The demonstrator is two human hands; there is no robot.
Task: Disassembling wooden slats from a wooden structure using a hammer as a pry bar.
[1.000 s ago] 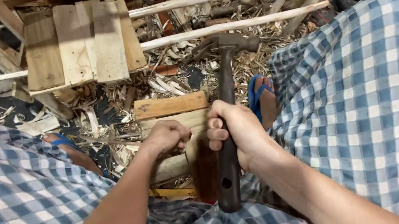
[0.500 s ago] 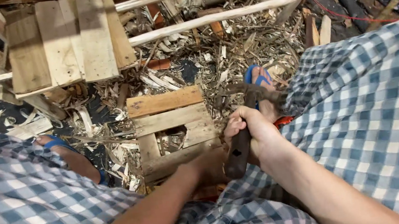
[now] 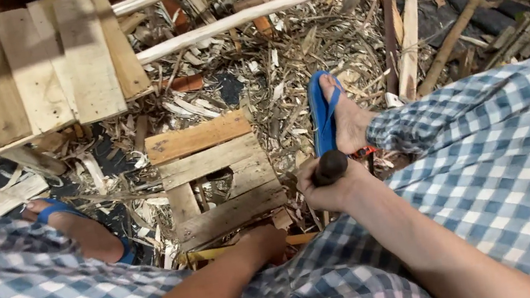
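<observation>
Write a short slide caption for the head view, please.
Right hand grips a dark tool handle beside a small wooden pallet.

A single head-worn camera is looking steeply down from above the seated person's lap, taking in both forearms at close range. It is facing forward over the knees: the right hand is sitting just right of centre, the left hand below it, and the littered floor is stretching away beyond them toward the top edge.
</observation>
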